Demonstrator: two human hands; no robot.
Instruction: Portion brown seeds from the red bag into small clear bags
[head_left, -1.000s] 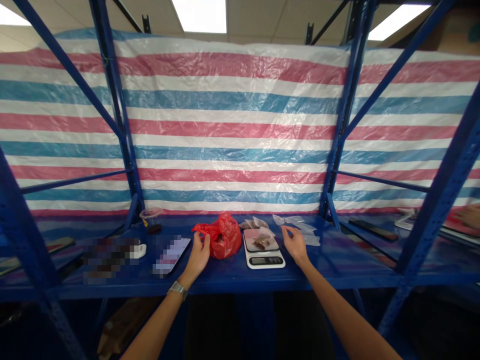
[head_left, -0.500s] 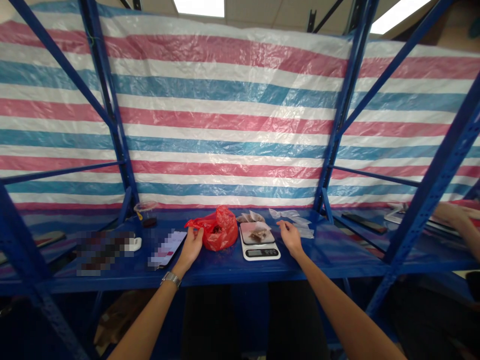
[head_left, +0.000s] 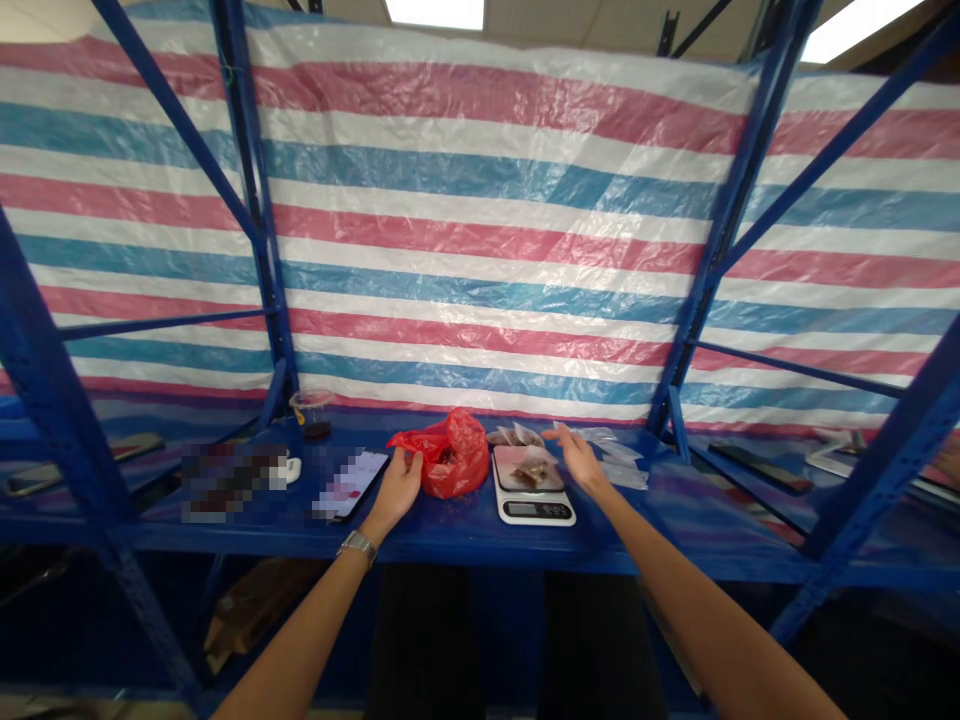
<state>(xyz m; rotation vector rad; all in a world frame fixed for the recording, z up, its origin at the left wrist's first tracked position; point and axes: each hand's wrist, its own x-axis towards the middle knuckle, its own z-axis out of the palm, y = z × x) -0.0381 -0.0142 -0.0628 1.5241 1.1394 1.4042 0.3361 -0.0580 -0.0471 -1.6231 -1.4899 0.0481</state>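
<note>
Evidently, a weighing step is in hand, judged from the kitchen-type scale (head_left: pixel 535 509) with a small bag of brown matter (head_left: pixel 531 470) on its platform. The display reading is not legible. Taking the scale as the dial's centre and twelve as straight ahead, the red plastic bag (head_left: pixel 453 466) sits near ten o'clock, mouth gathered upward, dark contents partly visible. Filled sachets (head_left: pixel 517 436) lie just behind the scale, near eleven to twelve; clear flat bags (head_left: pixel 621 466) lie near two to three.

The left hand (head_left: pixel 401 482) enters from seven o'clock and sits at the red bag's left edge, thumb and fingertips pinching its plastic. The right hand (head_left: pixel 579 460) enters from five o'clock and stands near two, back of the hand uppermost. Its fingers extend toward ten o'clock, close together; whether they touch a sachet cannot be told.

In this inspector's judgement, the next move calls for a light right-hand pinch, without pressing on the platform, while the left steadies the red bag.
</note>
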